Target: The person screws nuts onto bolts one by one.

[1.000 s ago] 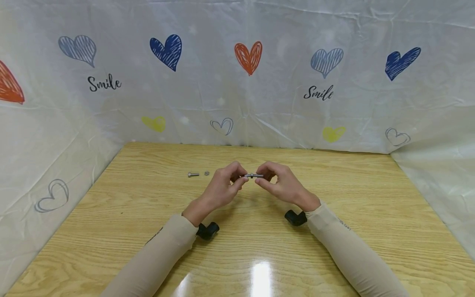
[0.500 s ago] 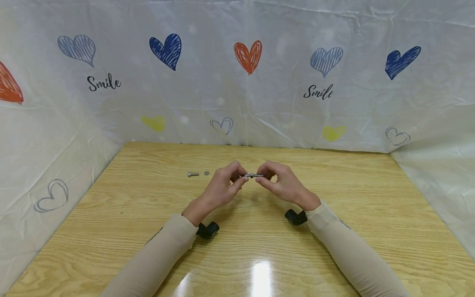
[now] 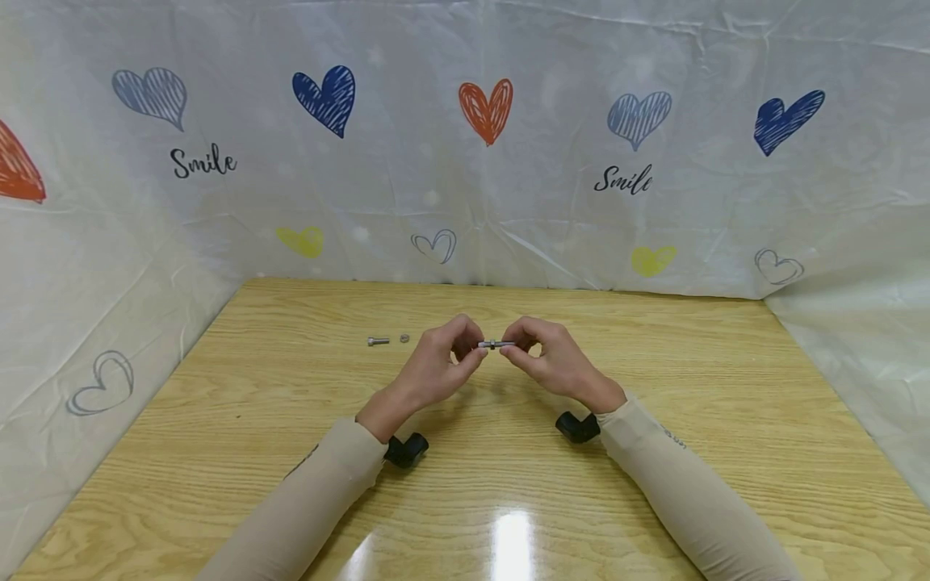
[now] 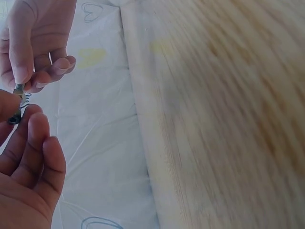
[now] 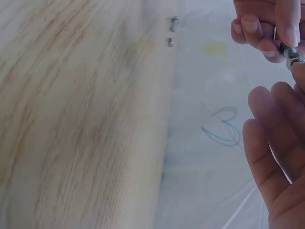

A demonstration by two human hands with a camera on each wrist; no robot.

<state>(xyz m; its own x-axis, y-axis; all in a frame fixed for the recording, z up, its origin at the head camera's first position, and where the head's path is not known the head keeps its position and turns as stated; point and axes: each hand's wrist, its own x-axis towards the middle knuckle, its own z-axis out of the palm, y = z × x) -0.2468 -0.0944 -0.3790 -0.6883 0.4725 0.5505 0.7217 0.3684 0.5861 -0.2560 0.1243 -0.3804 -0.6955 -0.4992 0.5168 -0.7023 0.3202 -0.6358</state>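
Observation:
Above the table, both hands meet at one small metal bolt (image 3: 504, 344) that lies level between them. A hex nut (image 3: 492, 344) sits around its threaded shank, in the gap between the two sets of fingertips. My left hand (image 3: 436, 367) pinches the bolt's head end with thumb and forefinger. From the other side, my right hand (image 3: 559, 359) pinches the threaded end. In the left wrist view the bolt's head (image 4: 15, 118) peeks out below the left thumb. The right wrist view has the nut (image 5: 294, 59) close to the right thumb, partly covered.
A second bolt (image 3: 379, 341) lies on the wooden table (image 3: 291, 387), left of the hands, with a loose nut (image 3: 404, 339) beside it. White cloth (image 3: 552, 210) printed with hearts stands behind the table and along its sides. Black mounts (image 3: 407, 451) hang under both wrists.
The left thumb and fingertips have shifted slightly on the bolt's head end. Both arms and the loose bolt and nut stay where they were.

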